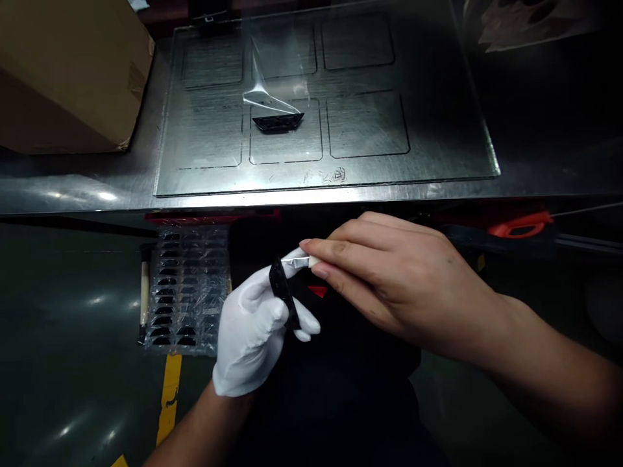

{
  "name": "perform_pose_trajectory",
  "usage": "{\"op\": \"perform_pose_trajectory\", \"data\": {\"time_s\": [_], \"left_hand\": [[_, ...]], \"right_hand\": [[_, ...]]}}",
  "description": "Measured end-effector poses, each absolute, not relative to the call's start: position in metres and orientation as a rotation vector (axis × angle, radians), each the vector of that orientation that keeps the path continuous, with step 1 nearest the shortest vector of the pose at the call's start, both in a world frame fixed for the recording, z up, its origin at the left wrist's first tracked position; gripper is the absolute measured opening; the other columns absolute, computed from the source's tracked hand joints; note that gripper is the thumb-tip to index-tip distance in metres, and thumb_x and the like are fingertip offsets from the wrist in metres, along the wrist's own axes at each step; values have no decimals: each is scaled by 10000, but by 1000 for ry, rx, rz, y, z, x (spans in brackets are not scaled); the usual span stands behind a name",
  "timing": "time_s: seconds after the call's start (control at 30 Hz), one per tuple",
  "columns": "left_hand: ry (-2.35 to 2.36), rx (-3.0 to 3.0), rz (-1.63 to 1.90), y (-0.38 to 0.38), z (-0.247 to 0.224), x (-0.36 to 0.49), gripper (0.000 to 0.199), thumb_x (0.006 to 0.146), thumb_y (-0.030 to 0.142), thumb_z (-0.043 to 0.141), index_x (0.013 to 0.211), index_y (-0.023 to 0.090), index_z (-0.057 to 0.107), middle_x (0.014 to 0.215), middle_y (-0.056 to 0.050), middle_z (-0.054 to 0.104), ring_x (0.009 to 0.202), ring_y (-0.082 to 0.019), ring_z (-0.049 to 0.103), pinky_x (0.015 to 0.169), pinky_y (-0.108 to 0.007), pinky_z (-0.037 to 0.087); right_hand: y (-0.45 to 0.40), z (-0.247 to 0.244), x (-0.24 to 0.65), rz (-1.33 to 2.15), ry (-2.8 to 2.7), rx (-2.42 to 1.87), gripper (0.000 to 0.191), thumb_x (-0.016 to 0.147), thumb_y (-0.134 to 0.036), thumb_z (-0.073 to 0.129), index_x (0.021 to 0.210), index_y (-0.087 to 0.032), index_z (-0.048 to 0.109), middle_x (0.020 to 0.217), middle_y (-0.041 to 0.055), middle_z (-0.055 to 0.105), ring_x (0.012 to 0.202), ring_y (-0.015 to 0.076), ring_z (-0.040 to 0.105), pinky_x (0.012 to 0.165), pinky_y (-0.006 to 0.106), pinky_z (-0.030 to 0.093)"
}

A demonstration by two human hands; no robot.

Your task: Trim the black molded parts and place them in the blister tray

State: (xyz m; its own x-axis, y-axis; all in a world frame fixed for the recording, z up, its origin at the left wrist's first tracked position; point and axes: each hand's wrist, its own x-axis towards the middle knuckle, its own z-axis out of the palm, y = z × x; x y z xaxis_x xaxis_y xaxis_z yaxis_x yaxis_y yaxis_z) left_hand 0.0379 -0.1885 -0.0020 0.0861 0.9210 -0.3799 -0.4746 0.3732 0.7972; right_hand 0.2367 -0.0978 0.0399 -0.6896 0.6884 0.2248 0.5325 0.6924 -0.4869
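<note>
My left hand (256, 327), in a white glove, is closed around a small black part (283, 290) in front of the table edge. The part is held tilted, its upper end beside a small metal blade. That blade belongs to a knife (300, 262) with a pale handle, pinched in the bare fingers of my right hand (389, 275). The blade's tip meets or overlaps the black part; exact contact cannot be made out. A similar black part (278, 122) lies on the glass plate (219, 178), at the lower edge of a clear plastic film (275, 65).
A cardboard box (68, 78) stands at the left of the metal table (87, 191). Below the edge, a clear plastic tray (187, 285) holds several black parts. An orange-handled tool (520, 225) is at the right, and crumpled plastic (530, 23) at the upper right.
</note>
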Motion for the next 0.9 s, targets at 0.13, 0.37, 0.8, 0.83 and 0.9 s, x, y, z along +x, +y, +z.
{"op": "perform_pose_trajectory", "data": {"time_s": [0.13,0.37,0.8,0.83,0.9], "left_hand": [[1010,557,1107,-188,-2,38,564,873,584,766,1307,226,718,674,-28,718,554,-115,617,563,-200,555],[1064,569,1089,-187,3,41,440,906,469,777,1265,215,741,692,-43,740,577,-118,637,584,-199,563],[1071,566,1031,-186,0,39,360,929,412,753,1215,193,763,676,-55,736,595,-146,683,548,-188,556],[1063,562,1029,-186,0,39,357,936,407,745,1222,193,761,673,-52,732,603,-147,687,551,-185,554],[1055,550,1027,-186,0,40,370,948,413,728,1244,192,754,729,-60,748,621,-143,691,555,-178,548]], "right_hand": [[-95,42,238,532,-2556,-965,337,1093,-357,491,1310,-241,722,1076,52,774,931,221,699,793,382,598],[-92,45,238,479,-2662,-986,342,1096,-383,478,1254,-248,749,1010,42,771,884,213,686,747,357,577],[-91,43,242,404,-2729,-1033,356,1103,-374,455,1183,-217,764,992,60,767,905,233,687,725,351,521],[-91,43,242,426,-2726,-1026,344,1101,-365,463,1177,-210,761,988,60,770,897,227,693,726,343,517],[-92,42,245,495,-2664,-1034,320,1099,-345,475,1168,-190,747,951,50,773,839,198,704,703,314,505]]}}
